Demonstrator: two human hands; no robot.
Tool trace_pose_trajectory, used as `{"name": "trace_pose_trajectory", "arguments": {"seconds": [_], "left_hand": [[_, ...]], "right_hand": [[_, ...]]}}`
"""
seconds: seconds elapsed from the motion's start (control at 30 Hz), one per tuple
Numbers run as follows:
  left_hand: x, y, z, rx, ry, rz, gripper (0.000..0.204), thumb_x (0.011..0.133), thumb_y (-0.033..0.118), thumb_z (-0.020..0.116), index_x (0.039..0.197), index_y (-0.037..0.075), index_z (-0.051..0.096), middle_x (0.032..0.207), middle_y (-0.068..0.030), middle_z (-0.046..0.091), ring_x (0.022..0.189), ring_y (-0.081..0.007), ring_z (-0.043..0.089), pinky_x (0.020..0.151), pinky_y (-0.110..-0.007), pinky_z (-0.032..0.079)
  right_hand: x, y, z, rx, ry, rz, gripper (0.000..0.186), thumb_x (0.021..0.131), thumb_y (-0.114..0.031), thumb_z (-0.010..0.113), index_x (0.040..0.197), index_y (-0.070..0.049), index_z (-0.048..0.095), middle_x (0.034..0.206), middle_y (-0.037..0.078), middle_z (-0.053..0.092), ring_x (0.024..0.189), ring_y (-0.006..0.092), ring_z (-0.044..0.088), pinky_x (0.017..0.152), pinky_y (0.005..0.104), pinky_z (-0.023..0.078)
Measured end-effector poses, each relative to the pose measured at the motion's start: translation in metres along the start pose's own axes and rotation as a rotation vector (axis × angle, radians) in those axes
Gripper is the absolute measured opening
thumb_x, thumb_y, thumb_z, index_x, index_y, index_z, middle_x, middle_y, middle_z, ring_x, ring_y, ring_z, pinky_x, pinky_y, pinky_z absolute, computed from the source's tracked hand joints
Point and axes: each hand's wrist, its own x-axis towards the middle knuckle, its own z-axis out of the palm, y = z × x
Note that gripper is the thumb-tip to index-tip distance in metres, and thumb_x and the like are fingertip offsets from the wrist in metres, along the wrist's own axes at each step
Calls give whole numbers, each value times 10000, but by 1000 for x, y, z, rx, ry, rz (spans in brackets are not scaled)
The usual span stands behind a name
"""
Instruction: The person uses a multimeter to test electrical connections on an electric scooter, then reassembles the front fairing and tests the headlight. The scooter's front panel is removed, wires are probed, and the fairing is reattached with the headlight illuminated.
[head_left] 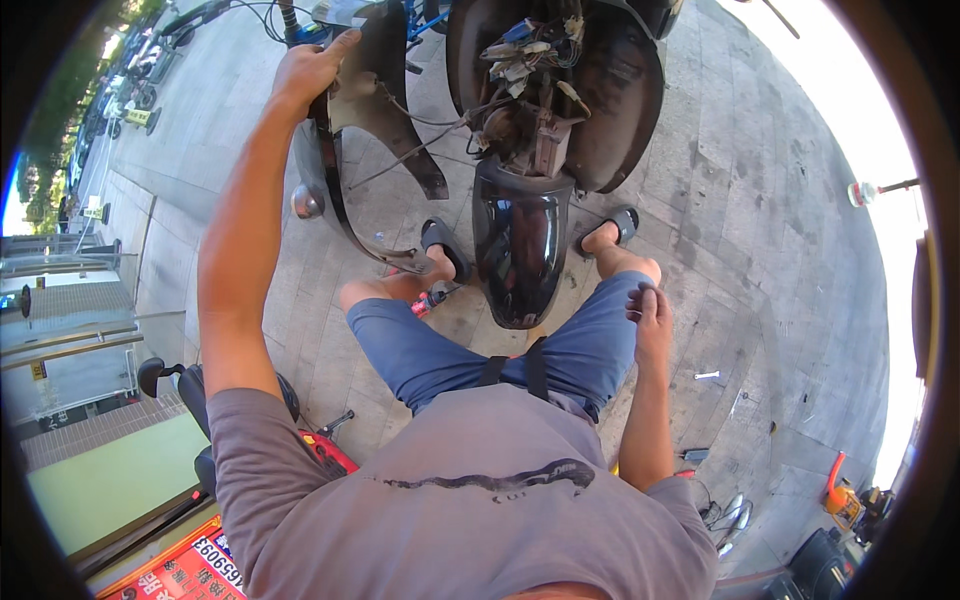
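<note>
At the upper left my left hand (312, 72) is closed round the top edge of a scooter fairing panel (325, 180), dark and curved, with a round lamp on its side. The panel stands away from the scooter body, and a cable runs between them. My right hand (651, 318) hangs beside my right knee with its fingers curled together. Whether anything sits in them is hidden. Between my feet is a glossy black front mudguard (522, 240). Above it, bare wiring connectors (525, 60) hang inside the opened scooter front.
A red and black power tool (432, 299) lies by my left foot. To the right, a small wrench (707, 375) lies on the paving (740, 250). An orange tool (843, 500) stands at the lower right. A red signboard (175, 570) is at the lower left.
</note>
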Motion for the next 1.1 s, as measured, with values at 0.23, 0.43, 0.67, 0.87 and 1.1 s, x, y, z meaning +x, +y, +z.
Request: {"name": "trace_pose_trajectory", "arguments": {"seconds": [0.23,0.43,0.67,0.87,1.1], "left_hand": [[-1,57,-56,-279,-15,-146,610,724,526,748,797,-42,538,570,-48,475,463,-145,478,459,-289,437],[-11,90,-113,-298,38,-102,436,736,421,770,906,65,587,592,-32,514,494,-129,513,458,-250,425],[-15,109,-156,-243,95,-183,441,710,403,792,809,43,558,651,-60,577,514,-140,559,494,-230,505],[-6,119,-196,-468,89,-275,386,745,359,768,976,76,645,756,-102,611,630,-192,602,565,-282,555],[-17,143,-198,-573,-122,-55,252,891,256,604,979,23,642,756,-86,627,652,-184,599,651,-312,535]], "right_hand": [[-38,-3,198,-14,-609,-339,369,900,-221,571,1195,0,541,1046,177,620,915,262,614,809,336,483],[-85,4,284,-114,-510,-624,375,879,-314,590,1124,-30,581,1051,189,619,976,372,574,891,439,419],[-115,-18,303,5,-466,-485,297,872,-287,595,714,-35,604,683,182,585,653,389,569,559,462,419],[-119,-56,285,-35,-338,-634,291,843,-278,634,667,-47,612,648,165,587,620,386,568,536,467,420],[-116,-95,245,-89,-296,-589,295,838,-296,643,671,-54,624,642,158,594,605,376,575,524,448,426]]}}
